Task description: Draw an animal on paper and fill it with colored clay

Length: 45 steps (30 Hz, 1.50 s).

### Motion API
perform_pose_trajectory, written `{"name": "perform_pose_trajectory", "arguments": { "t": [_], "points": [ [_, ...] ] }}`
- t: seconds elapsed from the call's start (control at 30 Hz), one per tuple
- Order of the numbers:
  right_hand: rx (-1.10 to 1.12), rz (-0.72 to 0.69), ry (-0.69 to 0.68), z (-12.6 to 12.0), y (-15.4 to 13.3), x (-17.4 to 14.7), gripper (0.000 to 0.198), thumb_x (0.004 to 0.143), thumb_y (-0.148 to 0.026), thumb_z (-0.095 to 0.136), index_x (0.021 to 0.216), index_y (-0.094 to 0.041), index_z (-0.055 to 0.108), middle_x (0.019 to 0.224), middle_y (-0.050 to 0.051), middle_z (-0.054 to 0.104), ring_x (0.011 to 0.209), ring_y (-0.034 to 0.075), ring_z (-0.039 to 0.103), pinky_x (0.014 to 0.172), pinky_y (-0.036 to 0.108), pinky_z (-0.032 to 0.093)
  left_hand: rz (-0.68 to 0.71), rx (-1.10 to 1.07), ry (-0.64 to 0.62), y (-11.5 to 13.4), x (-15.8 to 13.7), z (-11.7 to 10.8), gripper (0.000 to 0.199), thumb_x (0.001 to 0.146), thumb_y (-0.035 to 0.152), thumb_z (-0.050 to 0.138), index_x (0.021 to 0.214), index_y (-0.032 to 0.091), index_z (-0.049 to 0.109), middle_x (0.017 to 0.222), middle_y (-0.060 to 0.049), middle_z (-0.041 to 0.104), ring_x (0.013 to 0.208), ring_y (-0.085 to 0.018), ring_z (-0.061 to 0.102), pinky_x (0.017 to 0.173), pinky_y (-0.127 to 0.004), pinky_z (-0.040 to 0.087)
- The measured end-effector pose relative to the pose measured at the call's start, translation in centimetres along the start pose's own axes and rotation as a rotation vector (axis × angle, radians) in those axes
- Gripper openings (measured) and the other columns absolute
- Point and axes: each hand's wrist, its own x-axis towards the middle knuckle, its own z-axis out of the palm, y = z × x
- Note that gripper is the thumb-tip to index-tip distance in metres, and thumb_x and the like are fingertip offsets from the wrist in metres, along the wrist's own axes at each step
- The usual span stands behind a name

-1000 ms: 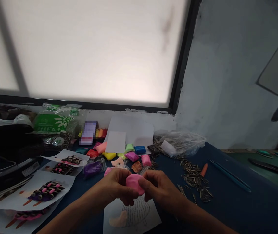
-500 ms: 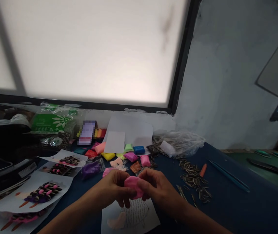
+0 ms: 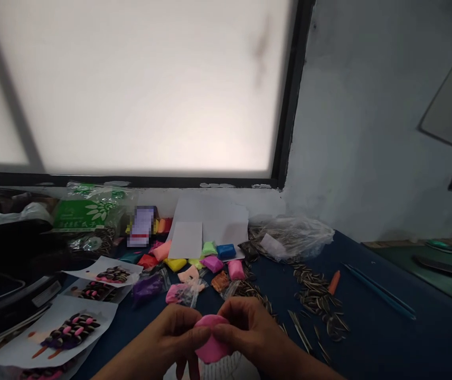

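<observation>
A flattened piece of pink modelling clay (image 3: pixel 212 350) is pinched between my two hands at the bottom centre. My left hand (image 3: pixel 176 332) grips its left side, the thumb laid across the front. On the other side, my right hand (image 3: pixel 245 330) holds the right edge, its thumb also pressed on the clay. Below the hands lies a white sheet (image 3: pixel 242 368) with drawn lines, partly hidden by them. Just beyond my fingers is an opened packet of pink clay (image 3: pixel 176 293), with sunflower seeds (image 3: pixel 252 292) to its right.
Colourful clay packets, such as a purple one (image 3: pixel 149 285), lie mid-table. Papers with seed-and-clay pictures (image 3: pixel 76 327) overlap at left. Right are a seed pile (image 3: pixel 313 290), an orange stick (image 3: pixel 334 282) and blue tweezers (image 3: pixel 380 291). A plastic bag of seeds (image 3: pixel 293 235) sits by the wall.
The pink clay now shows a broader, rounder face, and both thumbs lie over its front. My hands sit lower in view, covering more of the drawn sheet. The view has tilted slightly upward.
</observation>
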Motion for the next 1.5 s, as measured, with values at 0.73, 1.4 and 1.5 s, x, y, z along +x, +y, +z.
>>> {"name": "perform_pose_trajectory", "arguments": {
  "t": [0.73,1.4,1.5],
  "points": [
    [-0.099,0.055,0.006,1.5,-0.5,-0.6,0.019,0.071,-0.032,0.071,0.073,-0.018,0.058,0.072,-0.002,0.055,0.070,0.015,0.049,0.066,0.027,0.039,-0.090,-0.135,0.072,-3.7,-0.8,0.7,0.040,0.069,0.049,0.084,0.077,0.017,0.063,0.062,0.004,0.058,0.046,-0.008,0.043,0.045,-0.020,0.032],
    [-0.095,0.028,0.057,1.9,-0.7,-0.6,0.020,0.079,-0.035,0.070,0.073,-0.017,0.064,0.069,-0.002,0.058,0.066,0.013,0.051,0.063,0.025,0.041,-0.080,-0.090,0.167,-2.8,-1.0,1.4,0.052,0.072,0.067,0.077,0.074,0.016,0.067,0.057,0.005,0.052,0.048,-0.010,0.036,0.046,-0.024,0.023],
    [-0.050,0.040,0.052,1.9,-0.6,-0.6,0.020,0.080,-0.034,0.071,0.075,-0.016,0.065,0.070,-0.002,0.059,0.065,0.013,0.052,0.062,0.025,0.041,-0.109,-0.099,0.163,-3.1,-0.9,1.5,0.050,0.068,0.065,0.080,0.069,0.017,0.064,0.054,0.006,0.049,0.049,-0.010,0.036,0.047,-0.023,0.023]
  ]
}}
